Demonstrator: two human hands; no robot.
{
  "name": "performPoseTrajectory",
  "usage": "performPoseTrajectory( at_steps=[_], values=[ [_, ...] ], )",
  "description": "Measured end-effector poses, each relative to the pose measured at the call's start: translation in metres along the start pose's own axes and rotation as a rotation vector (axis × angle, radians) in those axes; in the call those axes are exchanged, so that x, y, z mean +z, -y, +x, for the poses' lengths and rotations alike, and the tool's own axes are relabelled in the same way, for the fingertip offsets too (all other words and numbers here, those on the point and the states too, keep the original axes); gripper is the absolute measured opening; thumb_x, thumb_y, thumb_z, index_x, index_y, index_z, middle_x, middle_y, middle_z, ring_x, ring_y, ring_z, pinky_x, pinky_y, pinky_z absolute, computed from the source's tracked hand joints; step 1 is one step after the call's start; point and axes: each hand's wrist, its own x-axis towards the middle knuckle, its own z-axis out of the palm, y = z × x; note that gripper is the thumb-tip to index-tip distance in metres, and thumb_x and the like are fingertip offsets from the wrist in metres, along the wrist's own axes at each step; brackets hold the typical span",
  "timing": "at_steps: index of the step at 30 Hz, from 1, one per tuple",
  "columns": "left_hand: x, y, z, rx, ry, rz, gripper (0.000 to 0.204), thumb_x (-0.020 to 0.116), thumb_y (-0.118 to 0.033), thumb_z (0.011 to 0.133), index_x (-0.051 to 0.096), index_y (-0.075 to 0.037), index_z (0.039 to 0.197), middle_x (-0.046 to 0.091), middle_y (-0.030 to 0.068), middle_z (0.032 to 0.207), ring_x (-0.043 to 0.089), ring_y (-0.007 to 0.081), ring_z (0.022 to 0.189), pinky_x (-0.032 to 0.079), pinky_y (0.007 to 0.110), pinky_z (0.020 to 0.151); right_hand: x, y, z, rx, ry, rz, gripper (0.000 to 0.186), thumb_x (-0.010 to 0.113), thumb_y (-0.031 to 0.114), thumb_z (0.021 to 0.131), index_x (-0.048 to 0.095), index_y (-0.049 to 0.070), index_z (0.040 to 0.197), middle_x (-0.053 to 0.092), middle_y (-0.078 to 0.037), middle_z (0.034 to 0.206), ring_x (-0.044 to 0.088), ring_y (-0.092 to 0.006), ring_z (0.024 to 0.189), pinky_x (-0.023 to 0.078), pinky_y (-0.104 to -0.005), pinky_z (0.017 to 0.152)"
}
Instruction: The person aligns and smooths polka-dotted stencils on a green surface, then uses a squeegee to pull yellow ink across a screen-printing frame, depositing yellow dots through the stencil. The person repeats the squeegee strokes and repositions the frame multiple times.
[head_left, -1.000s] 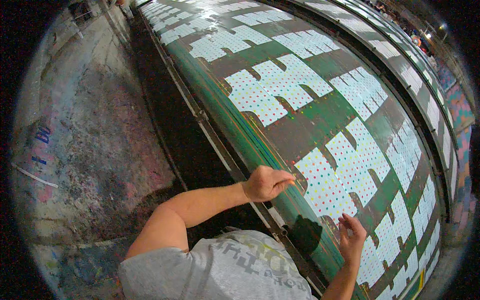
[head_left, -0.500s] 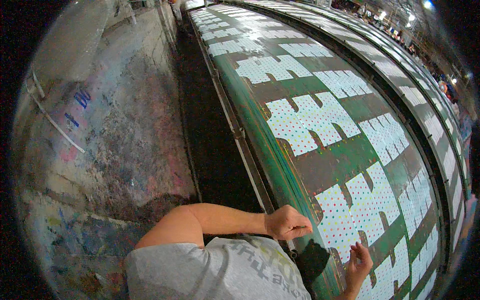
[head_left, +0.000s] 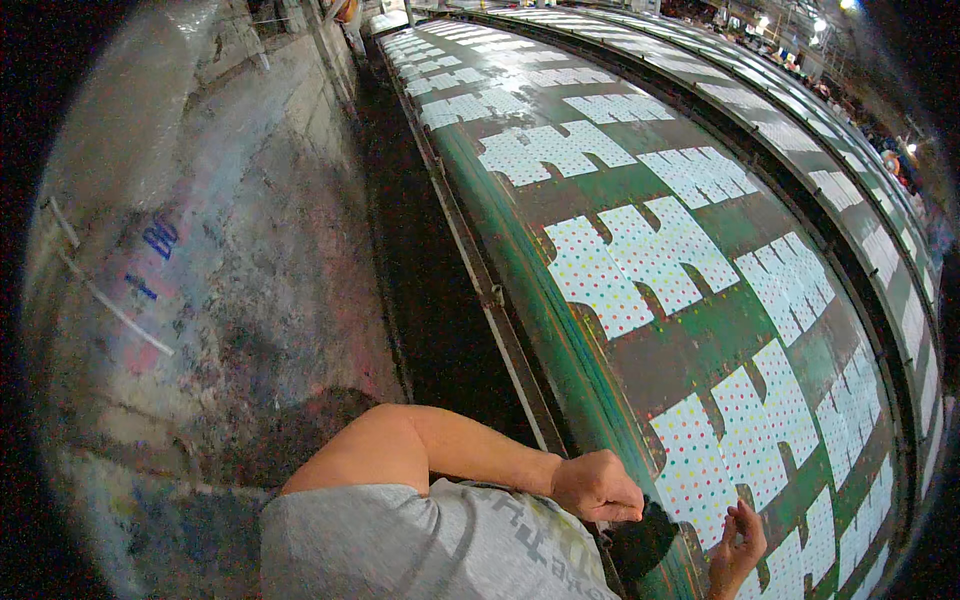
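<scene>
My left hand (head_left: 598, 487) is closed, thumb and fingers pinched together over the near green rail of the long printing table; whether anything is between them I cannot make out. My right hand (head_left: 736, 535) has loosely curled fingers held apart, at the lower corner of a white cut piece (head_left: 690, 460) printed with coloured dots. The piece lies flat beside a similar dotted piece (head_left: 765, 420). The green table edge (head_left: 515, 255) carries several thin lines along its length, and rows of white pieces (head_left: 655, 255) cover the table top.
A metal rail (head_left: 470, 250) runs along the table's side above a dark gap. Left is a paint-stained concrete surface (head_left: 250, 250). Parallel tables (head_left: 840, 190) with white pieces stand to the right. Small figures and lamps (head_left: 820, 28) appear far off.
The view has tilted up and swung left, showing more of the table's far end. Both hands appear lower in frame; my left hand is slightly farther below the dotted piece's upper corner.
</scene>
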Motion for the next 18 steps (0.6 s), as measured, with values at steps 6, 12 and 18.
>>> performPoseTrajectory(
  at_steps=[6, 12, 18],
  values=[
    [-0.094, 0.052, -0.017, 0.023, -0.095, 0.063, 0.013, 0.078, -0.021, 0.101, 0.075, -0.01, 0.094, 0.074, 0.0113, 0.082, 0.071, 0.038, 0.07, 0.054, 0.047, 0.059, 0.072, 0.056, 0.047, -0.051, 0.043, -0.237, 0.027, 0.075, 0.012, 0.104, 0.076, 0.007, 0.13, 0.079, -0.016, 0.121, 0.076, -0.0293, 0.11, 0.06, -0.0433, 0.1],
    [-0.217, 0.101, -0.069, -0.078, -0.298, 0.101, 0.011, 0.082, -0.019, 0.098, 0.076, -0.01, 0.095, 0.074, 0.0099, 0.079, 0.072, 0.0336, 0.066, 0.055, 0.043, 0.058, 0.216, 0.135, 0.115, -0.074, 0.108, -0.083, 0.033, 0.078, -0.009, 0.088, 0.078, 0.002, 0.118, 0.079, -0.016, 0.104, 0.077, -0.0311, 0.096, 0.06, -0.0394, 0.089],
    [-0.319, 0.121, -0.1, -0.132, -0.31, 0.248, 0.015, 0.091, -0.011, 0.089, 0.078, -0.009, 0.095, 0.073, 0.0073, 0.073, 0.069, 0.0248, 0.056, 0.053, 0.04, 0.051, 0.3, 0.2, 0.148, -0.149, 0.21, -0.085, 0.036, 0.077, -0.011, 0.089, 0.077, 0.004, 0.122, 0.079, -0.016, 0.107, 0.078, -0.0296, 0.1, 0.06, -0.0379, 0.089]
  ],
)
